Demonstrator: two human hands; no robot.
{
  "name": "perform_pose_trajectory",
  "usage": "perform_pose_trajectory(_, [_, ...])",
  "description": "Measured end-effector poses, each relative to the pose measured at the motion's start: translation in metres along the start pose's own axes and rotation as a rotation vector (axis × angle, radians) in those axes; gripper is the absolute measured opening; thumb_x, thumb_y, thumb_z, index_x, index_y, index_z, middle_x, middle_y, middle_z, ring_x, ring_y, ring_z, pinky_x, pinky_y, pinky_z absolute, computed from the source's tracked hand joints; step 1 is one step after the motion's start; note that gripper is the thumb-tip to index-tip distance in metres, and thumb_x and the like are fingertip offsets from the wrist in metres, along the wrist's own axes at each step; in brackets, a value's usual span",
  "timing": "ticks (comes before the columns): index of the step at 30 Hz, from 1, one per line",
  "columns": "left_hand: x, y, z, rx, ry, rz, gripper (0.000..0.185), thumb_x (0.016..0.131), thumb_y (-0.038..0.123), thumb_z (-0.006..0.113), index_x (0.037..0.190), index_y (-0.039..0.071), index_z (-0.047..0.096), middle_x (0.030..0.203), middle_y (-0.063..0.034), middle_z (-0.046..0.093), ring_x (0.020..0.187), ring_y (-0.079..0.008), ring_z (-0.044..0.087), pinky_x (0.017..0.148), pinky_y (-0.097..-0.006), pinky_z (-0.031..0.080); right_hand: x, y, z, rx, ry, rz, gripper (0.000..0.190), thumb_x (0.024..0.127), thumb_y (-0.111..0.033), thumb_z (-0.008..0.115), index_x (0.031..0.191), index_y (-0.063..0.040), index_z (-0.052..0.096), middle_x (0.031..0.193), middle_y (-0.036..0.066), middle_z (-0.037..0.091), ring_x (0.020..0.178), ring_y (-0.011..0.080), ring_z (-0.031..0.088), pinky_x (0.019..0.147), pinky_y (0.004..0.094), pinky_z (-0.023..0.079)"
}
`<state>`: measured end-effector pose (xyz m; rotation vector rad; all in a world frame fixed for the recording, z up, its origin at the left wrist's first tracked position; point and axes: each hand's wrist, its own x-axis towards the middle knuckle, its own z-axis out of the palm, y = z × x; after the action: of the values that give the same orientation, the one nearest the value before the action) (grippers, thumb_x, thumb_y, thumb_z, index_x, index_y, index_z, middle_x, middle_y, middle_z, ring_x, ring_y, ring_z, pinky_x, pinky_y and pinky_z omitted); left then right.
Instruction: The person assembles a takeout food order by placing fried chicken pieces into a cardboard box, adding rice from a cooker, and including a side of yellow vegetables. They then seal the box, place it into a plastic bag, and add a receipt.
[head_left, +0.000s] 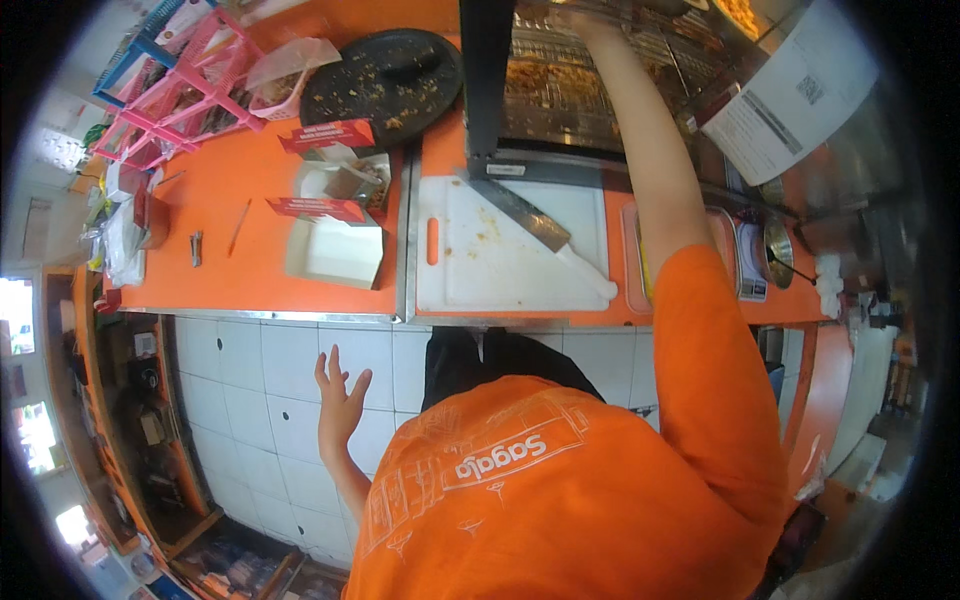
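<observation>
My left hand (340, 405) hangs in the air before the counter's front edge, fingers apart, holding nothing. The right arm stretches into a dark-framed display case. My right hand (581, 16) is at the top of the view there, blurred and partly hidden, so its grip does not show. Below it in the case are wire racks and browned, crumbly food (559, 75). In front of the case, a cleaver-like knife (529, 217) with a white handle lies slantwise on a white cutting board (517, 281) bearing crumbs.
Left of the board stand an open paper food box (335, 251) and another box (315, 180) with something inside. Behind them are a dark round platter (349, 90) with crumbs and a pink plastic rack (184, 97). A metal bowl (778, 251) sits at the right.
</observation>
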<state>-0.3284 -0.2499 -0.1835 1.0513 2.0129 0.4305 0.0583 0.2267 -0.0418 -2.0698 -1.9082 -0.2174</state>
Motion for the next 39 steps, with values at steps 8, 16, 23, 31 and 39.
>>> perform_pose_trajectory(8, [-0.013,-0.011,-0.006,-0.028,0.005,-0.048,0.077,0.095,0.038,0.064,0.155,0.013,0.023,0.158,-0.0238,0.009,0.130,-0.0447,0.047,0.099,-0.0484,0.048,0.024,-0.007,-0.009,0.014,0.012,-0.035,0.049,0.087,-0.041,0.068,0.128,-0.016,0.062,0.134,0.013,0.060,0.131,0.0270,0.052,0.109,0.0451,0.040])
perform_pose_trajectory(16, [-0.006,-0.002,-0.009,-0.022,-0.034,-0.002,0.075,0.094,0.037,0.064,0.154,0.013,0.026,0.158,-0.0232,0.008,0.130,-0.0464,0.046,0.101,-0.0489,0.047,-0.037,0.022,0.016,0.012,0.166,-0.194,0.048,0.086,-0.040,0.070,0.127,-0.016,0.063,0.134,0.013,0.060,0.131,0.0271,0.052,0.109,0.0452,0.040])
perform_pose_trajectory(23, [0.022,0.009,-0.019,0.018,-0.064,0.044,0.074,0.094,0.036,0.065,0.153,0.012,0.027,0.158,-0.0234,0.010,0.129,-0.0464,0.048,0.100,-0.0478,0.047,-0.063,0.026,0.005,0.042,0.610,-0.442,0.048,0.085,-0.039,0.071,0.126,-0.015,0.063,0.133,0.013,0.060,0.131,0.0272,0.052,0.109,0.0454,0.041])
perform_pose_trajectory(31, [0.090,-0.033,-0.062,0.057,0.091,0.067,0.071,0.093,0.033,0.066,0.149,0.004,0.032,0.154,-0.0264,0.017,0.132,-0.0469,0.042,0.104,-0.0487,0.044,-0.230,-0.031,0.006,0.532,0.857,-0.348,0.068,0.078,-0.027,0.081,0.135,-0.004,0.050,0.137,0.022,0.054,0.128,0.0348,0.053,0.108,0.0452,0.042])
perform_pose_trajectory(39, [0.190,-0.112,-0.124,0.295,0.401,0.138,0.060,0.091,0.030,0.068,0.140,0.006,0.043,0.151,-0.0255,0.025,0.133,-0.0492,0.033,0.106,-0.0547,0.039,-0.251,-0.193,0.043,1.186,0.367,-0.006,0.058,0.077,-0.015,0.080,0.126,-0.007,0.050,0.129,0.016,0.058,0.121,0.0295,0.056,0.106,0.0430,0.043])
